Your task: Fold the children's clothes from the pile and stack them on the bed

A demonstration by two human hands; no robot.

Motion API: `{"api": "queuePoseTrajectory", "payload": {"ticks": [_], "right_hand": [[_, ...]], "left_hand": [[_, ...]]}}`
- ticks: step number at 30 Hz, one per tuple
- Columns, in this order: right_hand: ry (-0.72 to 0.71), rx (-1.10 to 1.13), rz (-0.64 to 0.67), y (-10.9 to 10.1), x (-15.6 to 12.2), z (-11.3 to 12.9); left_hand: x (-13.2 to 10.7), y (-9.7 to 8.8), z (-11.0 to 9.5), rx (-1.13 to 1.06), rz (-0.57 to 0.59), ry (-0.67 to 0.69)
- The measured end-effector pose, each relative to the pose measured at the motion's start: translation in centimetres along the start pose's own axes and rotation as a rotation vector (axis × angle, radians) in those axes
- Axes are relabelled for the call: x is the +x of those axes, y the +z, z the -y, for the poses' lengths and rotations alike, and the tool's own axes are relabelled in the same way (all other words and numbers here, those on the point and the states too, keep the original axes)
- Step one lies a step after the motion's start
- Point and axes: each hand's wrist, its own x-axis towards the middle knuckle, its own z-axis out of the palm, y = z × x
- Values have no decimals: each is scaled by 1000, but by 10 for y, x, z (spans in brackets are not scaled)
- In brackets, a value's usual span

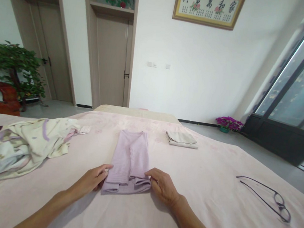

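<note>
A lavender ribbed top lies in front of me, folded into a narrow upright strip with its neckline at the far end. A centre line runs down its front, and its near end shows folded layers. My left hand is closed at the left edge of the top, with the index fingertip on the cloth. At the right edge, near the folded layers, my right hand pinches the fabric between thumb and fingers. The undersides of both hands are hidden.
A pale pink sheet covers the surface. Rumpled cream clothes are heaped on the left. A folded beige cloth lies beyond my right hand, and eyeglasses rest at the far right.
</note>
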Motion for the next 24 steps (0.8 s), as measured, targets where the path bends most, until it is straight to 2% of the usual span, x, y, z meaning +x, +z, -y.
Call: {"api": "queuePoseTrajectory", "payload": {"ticks": [2, 5, 10, 16, 24], "right_hand": [[40, -42, 4, -6, 2, -6], [15, -123, 81, -11, 5, -14], [1, -185, 136, -2, 6, -10], [10, -208, 77, 9, 11, -7], [-37, 20, -27, 22, 7, -19]], "left_hand": [[-5, -11, 4, 122, -27, 112], [-3, -19, 12, 318, -74, 362], [10, -8, 28, 549, -155, 635], [20, 4, 15, 575, -238, 698], [18, 4, 10, 423, -182, 627]]}}
